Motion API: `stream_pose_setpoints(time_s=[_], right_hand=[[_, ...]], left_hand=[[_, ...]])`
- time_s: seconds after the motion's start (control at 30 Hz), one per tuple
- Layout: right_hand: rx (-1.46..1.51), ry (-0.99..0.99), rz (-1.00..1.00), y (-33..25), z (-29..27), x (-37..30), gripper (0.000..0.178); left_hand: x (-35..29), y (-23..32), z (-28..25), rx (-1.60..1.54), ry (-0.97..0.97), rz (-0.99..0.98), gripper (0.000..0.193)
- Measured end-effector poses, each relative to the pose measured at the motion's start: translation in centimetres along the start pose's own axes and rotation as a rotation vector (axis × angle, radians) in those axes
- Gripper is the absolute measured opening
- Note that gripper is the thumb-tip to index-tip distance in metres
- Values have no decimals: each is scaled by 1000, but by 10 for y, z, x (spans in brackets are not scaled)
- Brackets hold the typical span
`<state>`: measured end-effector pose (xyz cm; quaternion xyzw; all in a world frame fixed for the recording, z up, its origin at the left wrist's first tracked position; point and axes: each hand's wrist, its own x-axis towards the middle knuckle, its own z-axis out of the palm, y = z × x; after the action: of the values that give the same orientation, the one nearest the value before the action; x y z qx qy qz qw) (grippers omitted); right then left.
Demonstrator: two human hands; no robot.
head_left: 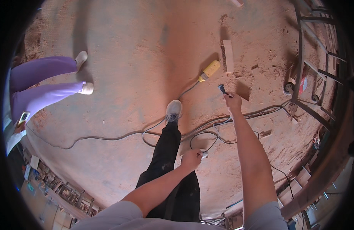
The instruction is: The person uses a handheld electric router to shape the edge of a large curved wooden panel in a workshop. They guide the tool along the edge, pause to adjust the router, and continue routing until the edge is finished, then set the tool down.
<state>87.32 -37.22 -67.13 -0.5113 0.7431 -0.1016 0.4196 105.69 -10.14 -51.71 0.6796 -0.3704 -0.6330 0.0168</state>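
My right hand [233,102] reaches forward and is closed on a small dark piece [222,89] that looks like a power plug. It is held above the floor. Nearer my body, my left hand [190,160] is a closed fist in front of my legs, and a thin dark cable [217,140] loops up to its fingers. Beyond my forward shoe [173,111] lies a yellow, elongated extension socket [210,70] with a grey cord running from its near end. The dark piece is apart from this socket.
A brush-like wooden block [228,56] lies past my right hand. Thick cables [108,138] cross the dusty floor. A metal-framed rack with wheels [289,88] stands at right. Someone in purple trousers [46,97] stands at left, holding a phone [23,119]. Wood pieces are stacked lower left.
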Motion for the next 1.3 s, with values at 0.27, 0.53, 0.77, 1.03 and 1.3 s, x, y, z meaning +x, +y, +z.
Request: stream_pose_setpoints(time_s=[0.27,0.53,0.77,1.03,1.3], right_hand=[[-44,-76,-8,60,76,106,30],[-177,-111,24,85,104,160,28],[-502,69,-218,44,103,153,23],[-606,5,-274,56,88,147,19],[-469,18,-318,51,81,145,18]], left_hand=[[18,65,-24,-182,-208,15,25],[29,112,-48,-232,-237,78,26],[36,124,-51,-248,-287,65,29],[42,125,-66,-253,-286,35,29],[39,117,-60,-275,-227,67,28]])
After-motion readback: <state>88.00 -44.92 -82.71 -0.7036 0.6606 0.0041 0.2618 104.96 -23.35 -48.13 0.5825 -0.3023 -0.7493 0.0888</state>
